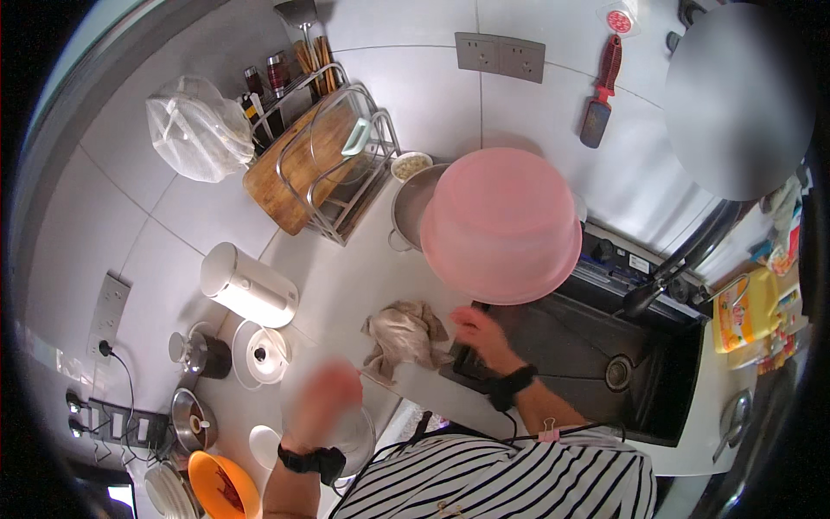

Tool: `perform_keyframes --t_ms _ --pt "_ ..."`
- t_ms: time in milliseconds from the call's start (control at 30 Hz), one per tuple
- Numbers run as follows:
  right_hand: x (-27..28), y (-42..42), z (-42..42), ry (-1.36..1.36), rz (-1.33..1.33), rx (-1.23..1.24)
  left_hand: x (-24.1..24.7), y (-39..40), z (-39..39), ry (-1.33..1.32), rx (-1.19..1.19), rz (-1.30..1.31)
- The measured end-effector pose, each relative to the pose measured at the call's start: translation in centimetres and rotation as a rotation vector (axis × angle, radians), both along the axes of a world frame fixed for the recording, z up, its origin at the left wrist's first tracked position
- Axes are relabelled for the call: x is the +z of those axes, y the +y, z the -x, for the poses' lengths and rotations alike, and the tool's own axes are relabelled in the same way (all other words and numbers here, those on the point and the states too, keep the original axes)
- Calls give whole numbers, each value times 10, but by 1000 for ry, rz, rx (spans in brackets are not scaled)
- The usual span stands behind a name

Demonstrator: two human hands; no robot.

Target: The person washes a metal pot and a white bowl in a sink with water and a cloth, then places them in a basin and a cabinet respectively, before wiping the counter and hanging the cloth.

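Observation:
My left hand [329, 396], blurred, is over a round, see-through lid or bowl [358, 441] at the counter's near edge; whether it touches it is unclear. Its fingers are too smeared to read. At the left rim of the black sink [648, 402] is my right hand [476, 331], its fingers curled and no object visible in them. A crumpled beige cloth [407, 337] lies on the counter between the two hands. Beyond the right hand, an upturned pink plastic basin [502, 227] overlaps the sink's far left corner and partly covers a metal pot [415, 207].
A white electric kettle [249, 285] stands left of the cloth, near its round base [267, 355]. A metal rack [337, 220] holds a wooden cutting board [292, 168]. An orange bowl [243, 480] is at lower left. The black faucet [655, 285] reaches over the sink.

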State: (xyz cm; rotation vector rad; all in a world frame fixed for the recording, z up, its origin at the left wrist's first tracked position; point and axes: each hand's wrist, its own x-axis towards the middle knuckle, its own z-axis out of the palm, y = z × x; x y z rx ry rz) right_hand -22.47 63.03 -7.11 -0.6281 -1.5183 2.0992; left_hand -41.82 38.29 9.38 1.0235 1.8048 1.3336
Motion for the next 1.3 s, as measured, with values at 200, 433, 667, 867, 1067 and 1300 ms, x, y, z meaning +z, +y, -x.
perform_keyframes --t_ms 200,433,667,867,1067,1300 --pt "49 43 -62 506 564 -495 -28 119 20 -897 32 103" --pt "33 58 -103 428 199 -578 -128 276 27 -1206 337 58" --pt "109 -5 -142 396 238 -620 -214 321 63 -980 417 -7" --pt "74 0 -215 373 405 -736 -129 300 56 -626 458 -5" --pt "96 26 -247 -89 -429 -322 -31 180 89 -612 538 -78" --pt "150 8 -209 -135 -1093 -167 42 108 65 -701 452 -169"
